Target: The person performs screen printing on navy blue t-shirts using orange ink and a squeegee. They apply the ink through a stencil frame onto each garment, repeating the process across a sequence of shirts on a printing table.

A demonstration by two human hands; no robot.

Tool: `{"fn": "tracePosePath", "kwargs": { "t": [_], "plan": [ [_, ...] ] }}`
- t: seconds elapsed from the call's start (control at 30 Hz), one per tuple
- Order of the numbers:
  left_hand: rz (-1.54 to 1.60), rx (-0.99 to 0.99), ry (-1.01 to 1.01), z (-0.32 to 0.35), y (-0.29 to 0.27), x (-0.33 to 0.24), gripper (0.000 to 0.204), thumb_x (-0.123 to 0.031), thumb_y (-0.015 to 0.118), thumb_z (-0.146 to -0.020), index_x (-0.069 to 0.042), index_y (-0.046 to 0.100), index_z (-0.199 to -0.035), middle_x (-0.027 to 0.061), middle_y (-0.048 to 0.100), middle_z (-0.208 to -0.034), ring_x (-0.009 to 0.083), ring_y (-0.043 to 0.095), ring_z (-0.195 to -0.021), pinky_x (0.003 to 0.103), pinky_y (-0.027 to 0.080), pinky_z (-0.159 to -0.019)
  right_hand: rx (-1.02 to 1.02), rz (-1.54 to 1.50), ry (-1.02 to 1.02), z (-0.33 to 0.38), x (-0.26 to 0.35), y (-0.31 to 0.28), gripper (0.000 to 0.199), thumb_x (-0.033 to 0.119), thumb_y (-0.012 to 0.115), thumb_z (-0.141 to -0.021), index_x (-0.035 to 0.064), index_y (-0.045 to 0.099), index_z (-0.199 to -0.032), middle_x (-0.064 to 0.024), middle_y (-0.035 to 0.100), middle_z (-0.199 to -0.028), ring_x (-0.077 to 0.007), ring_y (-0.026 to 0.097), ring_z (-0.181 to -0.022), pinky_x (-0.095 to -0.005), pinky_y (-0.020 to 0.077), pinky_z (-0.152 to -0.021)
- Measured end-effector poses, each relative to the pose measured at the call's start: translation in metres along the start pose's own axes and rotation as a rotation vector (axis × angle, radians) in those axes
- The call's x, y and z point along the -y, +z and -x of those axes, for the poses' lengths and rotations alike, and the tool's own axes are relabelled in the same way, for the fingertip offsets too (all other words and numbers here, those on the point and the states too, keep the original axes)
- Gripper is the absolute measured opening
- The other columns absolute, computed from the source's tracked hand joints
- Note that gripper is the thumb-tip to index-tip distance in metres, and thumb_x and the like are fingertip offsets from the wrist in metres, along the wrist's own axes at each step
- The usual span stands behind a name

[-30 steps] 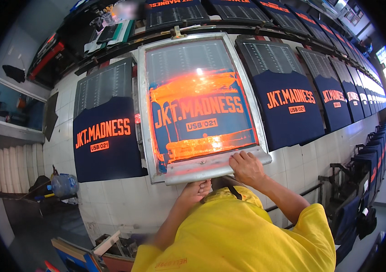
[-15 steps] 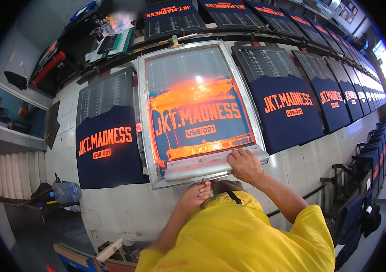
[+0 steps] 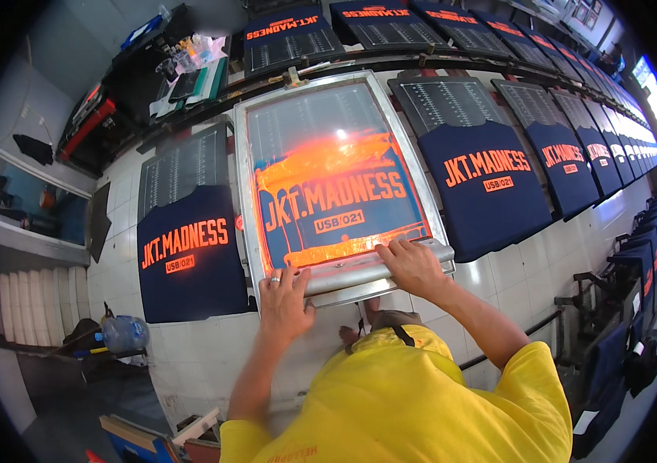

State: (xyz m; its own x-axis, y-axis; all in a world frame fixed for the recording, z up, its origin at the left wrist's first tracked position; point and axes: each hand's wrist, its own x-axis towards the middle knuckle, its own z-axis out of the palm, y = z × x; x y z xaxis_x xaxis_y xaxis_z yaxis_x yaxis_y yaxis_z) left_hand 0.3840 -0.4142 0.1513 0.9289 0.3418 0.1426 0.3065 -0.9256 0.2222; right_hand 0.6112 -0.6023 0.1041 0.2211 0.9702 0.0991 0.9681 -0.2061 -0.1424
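A metal-framed printing screen [image 3: 248,185] lies over a dark navy garment, and orange lettering shows through its mesh. Bright orange ink [image 3: 328,158] is smeared across the mesh's middle, with another band along the near end. Across that near end rests a long grey squeegee [image 3: 348,279]. My left hand [image 3: 284,309], a ring on one finger, closes over its left end. Near the right end, my right hand [image 3: 413,268] grips the same squeegee, fingers curled over the top.
Navy shirts with orange print lie on black boards to the left [image 3: 186,270] and right [image 3: 491,193], continuing in a row. Another row of printed shirts [image 3: 290,35] lies beyond a rail. A water jug [image 3: 125,333] stands at the lower left.
My left hand has moved from below the frame, up and left, onto the squeegee's left end. My right hand stays on the squeegee. The view has shifted slightly.
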Motion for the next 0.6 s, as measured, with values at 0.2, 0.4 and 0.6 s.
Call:
{"fn": "tracePosePath", "kwargs": {
  "t": [0.2, 0.4, 0.6],
  "plan": [
    [0.04, 0.029, -0.01, 0.005, 0.052, 0.033, 0.04, -0.003, 0.071, -0.064, -0.003, 0.064, -0.103, 0.01, 0.06, -0.109, 0.0291, 0.06, -0.106, 0.041, 0.049, -0.087, -0.089, 0.034, 0.041, 0.032, -0.036, -0.027, 0.029, 0.003, 0.067, -0.069, 0.0058, 0.061, -0.098, -0.0089, 0.06, -0.09, -0.0263, 0.062, -0.095, -0.0395, 0.0518, -0.081],
    [0.02, -0.028, -0.057, 0.006, 0.066, 0.034, 0.042, 0.001, 0.069, -0.063, -0.004, 0.064, -0.104, 0.009, 0.065, -0.112, 0.0279, 0.065, -0.099, 0.038, 0.055, -0.084, -0.127, -0.099, 0.124, 0.052, -0.053, -0.003, 0.035, 0.003, 0.073, -0.057, 0.0063, 0.062, -0.09, -0.0078, 0.06, -0.091, -0.0278, 0.06, -0.091, -0.0399, 0.0481, -0.082],
    [0.026, -0.01, -0.044, 0.031, 0.063, 0.022, 0.041, 0.001, 0.068, -0.062, -0.005, 0.065, -0.103, 0.0077, 0.067, -0.11, 0.0291, 0.067, -0.094, 0.039, 0.056, -0.08, -0.061, -0.073, 0.105, 0.068, -0.044, -0.015, 0.031, 0.004, 0.072, -0.056, 0.007, 0.063, -0.086, -0.0064, 0.062, -0.093, -0.0248, 0.061, -0.091, -0.0388, 0.0422, -0.082]
  ]
}}
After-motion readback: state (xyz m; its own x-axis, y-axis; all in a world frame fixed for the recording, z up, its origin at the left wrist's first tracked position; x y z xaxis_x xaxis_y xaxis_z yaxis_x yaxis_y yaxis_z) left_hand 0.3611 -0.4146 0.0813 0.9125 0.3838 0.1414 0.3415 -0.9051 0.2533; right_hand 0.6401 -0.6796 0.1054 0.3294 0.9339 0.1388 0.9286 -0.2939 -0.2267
